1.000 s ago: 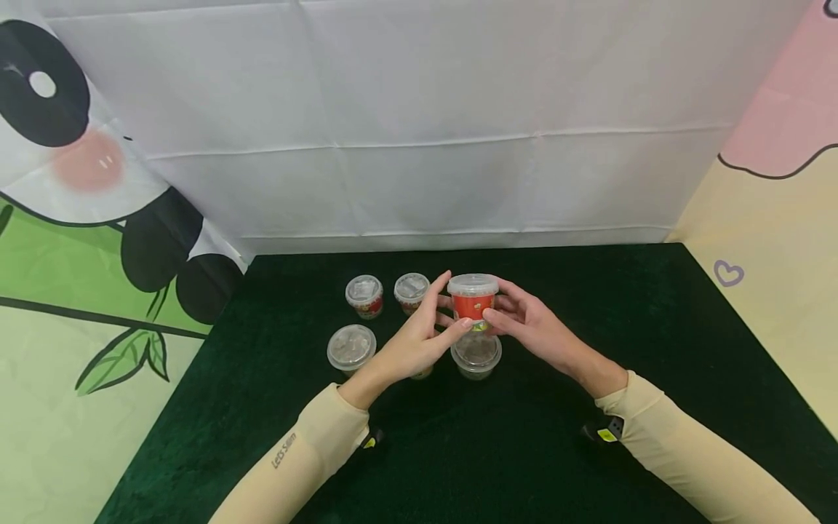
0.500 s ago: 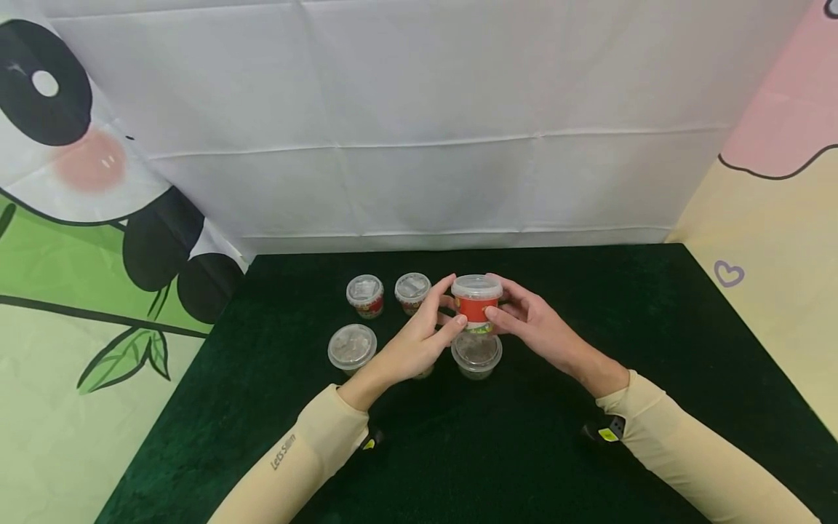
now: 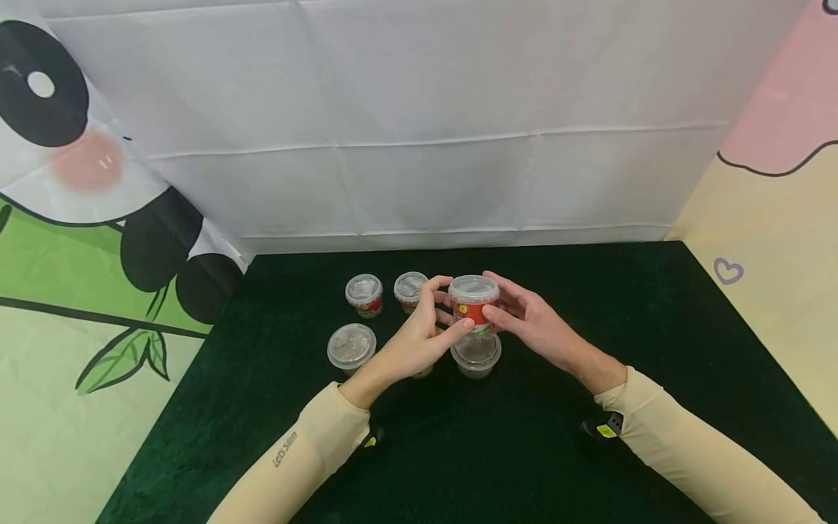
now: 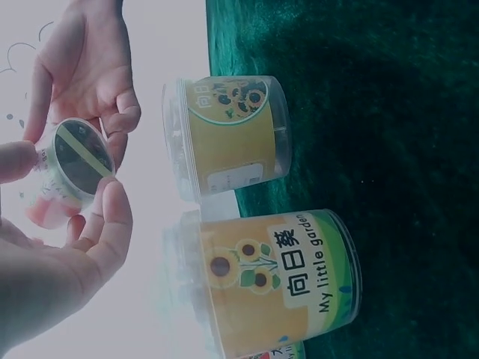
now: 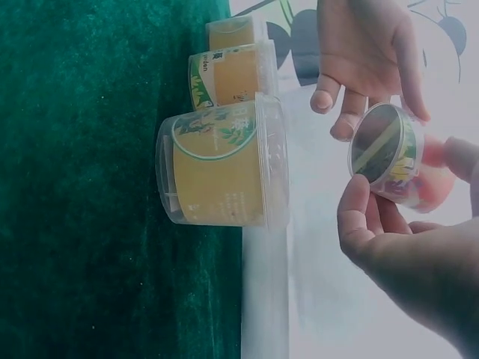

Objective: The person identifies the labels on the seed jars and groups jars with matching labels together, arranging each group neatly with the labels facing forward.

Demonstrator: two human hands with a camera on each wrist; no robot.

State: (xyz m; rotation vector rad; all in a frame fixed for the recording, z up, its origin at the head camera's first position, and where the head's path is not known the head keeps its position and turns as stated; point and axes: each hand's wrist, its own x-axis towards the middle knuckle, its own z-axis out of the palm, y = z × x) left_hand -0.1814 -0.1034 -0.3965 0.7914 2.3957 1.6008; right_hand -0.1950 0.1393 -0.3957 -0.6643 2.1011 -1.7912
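A small clear plastic cup with a red label and a clear lid [image 3: 474, 288] is held up off the table between both hands. My left hand [image 3: 419, 331] grips its left side, thumb in front and fingers behind. From the right, my right hand [image 3: 537, 327] holds it the same way, thumb on the label. The left wrist view shows the dark underside of the cup [image 4: 81, 157], crossed by a pale strip. In the right wrist view the cup [image 5: 408, 164] tilts, with fingertips at its bottom rim.
Lidded cups stand in two rows on the dark green cloth [image 3: 511, 451]: two small cups [image 3: 364, 295] behind, larger yellow-labelled cups [image 3: 351, 346] in front. One front cup [image 3: 422, 372] is mostly hidden by the left wrist; another [image 3: 476, 354] sits below the held cup. A white backdrop [image 3: 419, 182] rises behind.
The held cup shifted slightly right, then back left. It has turned, so a different part of the red label faces me, and its lid now tips more toward the head camera.
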